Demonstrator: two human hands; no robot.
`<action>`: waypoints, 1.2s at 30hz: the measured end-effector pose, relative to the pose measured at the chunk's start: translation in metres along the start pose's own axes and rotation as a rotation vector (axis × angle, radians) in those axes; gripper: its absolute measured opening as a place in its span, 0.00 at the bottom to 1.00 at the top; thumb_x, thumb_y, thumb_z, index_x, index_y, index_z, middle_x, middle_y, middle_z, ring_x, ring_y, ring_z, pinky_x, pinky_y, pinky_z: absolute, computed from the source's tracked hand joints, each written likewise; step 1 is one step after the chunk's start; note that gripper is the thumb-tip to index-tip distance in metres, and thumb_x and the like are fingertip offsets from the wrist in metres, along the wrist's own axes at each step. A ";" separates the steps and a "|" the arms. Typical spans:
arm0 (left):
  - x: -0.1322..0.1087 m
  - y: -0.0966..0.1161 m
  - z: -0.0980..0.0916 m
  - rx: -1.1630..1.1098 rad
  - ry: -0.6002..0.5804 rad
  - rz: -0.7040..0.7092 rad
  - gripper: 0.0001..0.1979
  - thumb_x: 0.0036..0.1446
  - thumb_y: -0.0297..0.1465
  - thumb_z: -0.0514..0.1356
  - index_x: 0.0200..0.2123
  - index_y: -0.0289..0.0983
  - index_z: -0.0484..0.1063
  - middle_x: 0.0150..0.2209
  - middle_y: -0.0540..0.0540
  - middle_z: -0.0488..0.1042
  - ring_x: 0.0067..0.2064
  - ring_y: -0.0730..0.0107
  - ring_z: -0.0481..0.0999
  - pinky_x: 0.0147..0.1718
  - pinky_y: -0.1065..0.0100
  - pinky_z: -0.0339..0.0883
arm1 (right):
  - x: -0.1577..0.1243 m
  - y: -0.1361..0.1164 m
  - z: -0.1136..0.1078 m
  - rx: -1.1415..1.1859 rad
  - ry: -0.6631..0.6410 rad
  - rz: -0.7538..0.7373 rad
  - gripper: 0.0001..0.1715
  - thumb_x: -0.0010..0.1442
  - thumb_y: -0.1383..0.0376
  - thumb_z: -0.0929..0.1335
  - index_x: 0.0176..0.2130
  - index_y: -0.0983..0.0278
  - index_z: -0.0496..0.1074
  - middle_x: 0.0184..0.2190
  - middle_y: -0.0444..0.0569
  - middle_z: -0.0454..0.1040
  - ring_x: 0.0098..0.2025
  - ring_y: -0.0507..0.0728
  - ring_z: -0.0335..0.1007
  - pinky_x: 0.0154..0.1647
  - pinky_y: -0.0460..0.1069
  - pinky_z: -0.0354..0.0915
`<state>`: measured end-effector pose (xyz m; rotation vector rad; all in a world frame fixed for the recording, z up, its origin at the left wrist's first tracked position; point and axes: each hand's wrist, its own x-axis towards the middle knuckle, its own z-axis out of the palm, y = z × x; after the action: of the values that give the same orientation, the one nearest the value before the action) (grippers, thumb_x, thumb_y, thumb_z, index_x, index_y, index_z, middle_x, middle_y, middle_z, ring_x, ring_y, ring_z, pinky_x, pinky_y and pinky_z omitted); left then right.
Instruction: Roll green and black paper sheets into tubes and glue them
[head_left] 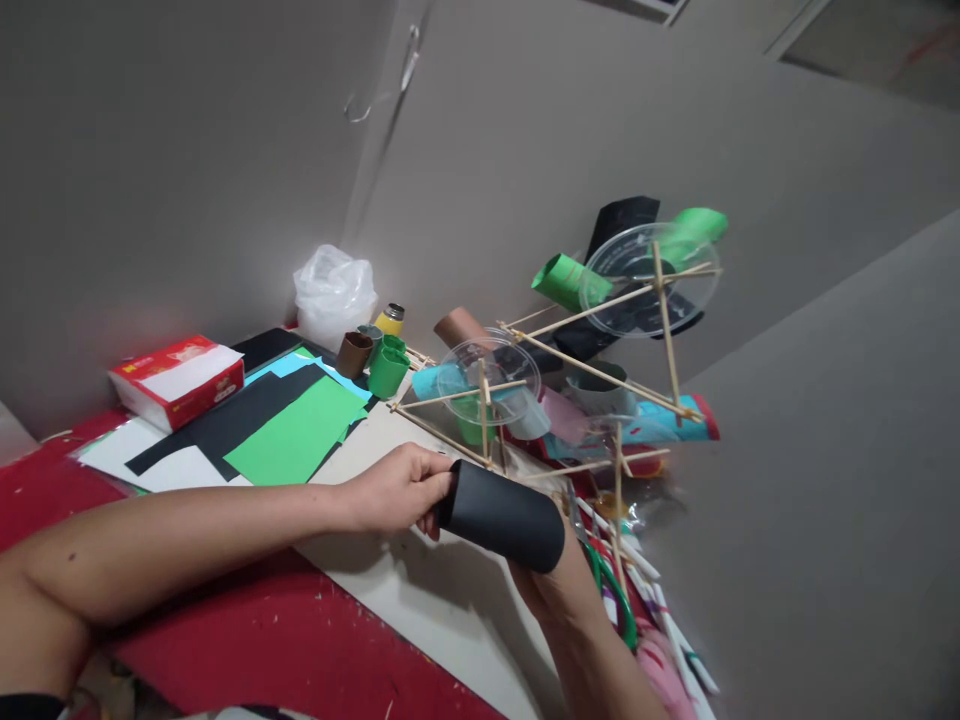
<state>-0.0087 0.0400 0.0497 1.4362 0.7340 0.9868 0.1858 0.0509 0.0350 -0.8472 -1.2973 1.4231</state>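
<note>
Table (247, 640), red, lies under a pale board (450, 610), the landmark here. Beyond the board's far right side stands a wooden-stick framework (577, 362) with at least 2 clear discs and colored paper tubes attached. Left of the board are flat sheets, including a green sheet (296, 430) and a black sheet (232, 415); farther left sits a red box (180, 375). Near the board's far end rests a white plastic bag (334, 295).

Above the board is a black paper tube (502, 515), tilted and well open at its left end. The left hand (405, 490) is clamped on that end's rim. The right hand (574, 560) is at the other end, but its fingers are hidden, so I cannot tell how they grip. The step in hand looks like shaping or checking the roll; the next move seems to call for light, even pressure that keeps it round.

Smaller tubes, 1 a brown tube (355, 355), stand at the board's far end; green-handled scissors (627, 618) lie to its right.
</note>
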 end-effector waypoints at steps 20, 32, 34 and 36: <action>0.005 -0.004 -0.007 -0.065 -0.008 -0.119 0.10 0.48 0.35 0.65 0.26 0.32 0.78 0.21 0.47 0.75 0.19 0.76 0.68 0.20 0.75 0.65 | -0.001 -0.030 0.014 -0.066 -0.056 0.028 0.08 0.47 0.61 0.74 0.25 0.64 0.81 0.19 0.43 0.75 0.27 0.55 0.71 0.29 0.49 0.67; 0.001 0.005 -0.003 -0.079 -0.041 -0.242 0.10 0.48 0.34 0.66 0.32 0.33 0.74 0.22 0.47 0.76 0.19 0.78 0.72 0.19 0.79 0.60 | 0.000 -0.040 0.006 -0.171 0.000 -0.078 0.09 0.48 0.61 0.72 0.23 0.65 0.79 0.17 0.42 0.72 0.21 0.51 0.64 0.22 0.45 0.61; 0.002 0.007 -0.003 -0.093 0.072 -0.184 0.12 0.52 0.35 0.64 0.38 0.34 0.74 0.26 0.48 0.77 0.20 0.79 0.72 0.19 0.79 0.57 | 0.002 -0.042 0.003 -0.187 0.050 -0.096 0.09 0.48 0.62 0.72 0.23 0.65 0.79 0.16 0.42 0.72 0.19 0.50 0.62 0.20 0.44 0.60; 0.002 0.010 -0.003 -0.119 0.216 -0.085 0.13 0.54 0.37 0.63 0.41 0.36 0.73 0.32 0.48 0.76 0.20 0.80 0.72 0.21 0.77 0.59 | 0.004 -0.044 0.000 -0.199 0.092 -0.106 0.09 0.48 0.63 0.71 0.22 0.65 0.79 0.15 0.42 0.71 0.17 0.49 0.60 0.19 0.44 0.58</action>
<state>-0.0117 0.0420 0.0594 1.1982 0.8713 1.1119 0.1935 0.0520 0.0785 -0.9495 -1.4080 1.1731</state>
